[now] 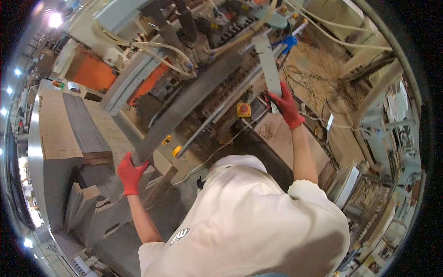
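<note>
My left hand [131, 173], in a red glove, is closed on the near end of a long dark grey board [184, 106]. The board slants up and to the right, its far end among the parts of a machine [221, 27]. On the right, my right hand [288, 108], also gloved in red, grips the lower end of a pale grey-green flat strip [268, 67] with small holes in it. The strip points away from me, close to the machine's bed. A yellow box with a red button [243, 110] sits between my hands.
Stacks of grey boards [87, 124] stand at the left beside my left hand. Cables and wood shavings [314, 78] lie at the far right. A metal rail with a yellow end cap [177, 151] runs alongside the board. Pale hoses [157, 48] hang over the machine.
</note>
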A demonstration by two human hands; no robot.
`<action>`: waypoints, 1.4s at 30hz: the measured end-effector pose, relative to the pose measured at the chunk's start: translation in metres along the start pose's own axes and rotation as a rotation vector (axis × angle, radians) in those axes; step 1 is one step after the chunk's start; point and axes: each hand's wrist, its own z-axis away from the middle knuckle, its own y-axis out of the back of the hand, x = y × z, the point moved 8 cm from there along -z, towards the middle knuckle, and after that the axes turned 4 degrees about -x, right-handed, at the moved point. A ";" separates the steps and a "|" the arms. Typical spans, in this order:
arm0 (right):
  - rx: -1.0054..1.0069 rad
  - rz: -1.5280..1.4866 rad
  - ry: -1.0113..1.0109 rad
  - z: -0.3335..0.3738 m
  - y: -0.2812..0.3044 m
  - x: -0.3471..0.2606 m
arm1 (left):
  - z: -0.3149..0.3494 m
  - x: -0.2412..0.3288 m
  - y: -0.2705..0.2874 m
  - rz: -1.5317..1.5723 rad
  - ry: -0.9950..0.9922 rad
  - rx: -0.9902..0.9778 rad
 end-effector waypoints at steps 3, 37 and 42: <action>0.064 0.191 -0.033 0.000 -0.007 0.005 | -0.010 -0.034 -0.023 -0.003 0.047 -0.115; -0.150 0.882 -0.027 -0.107 -0.020 0.014 | -0.073 -0.074 -0.039 0.048 0.019 0.000; -0.154 0.967 -0.036 -0.098 -0.024 0.013 | -0.072 -0.081 -0.040 0.031 -0.039 0.091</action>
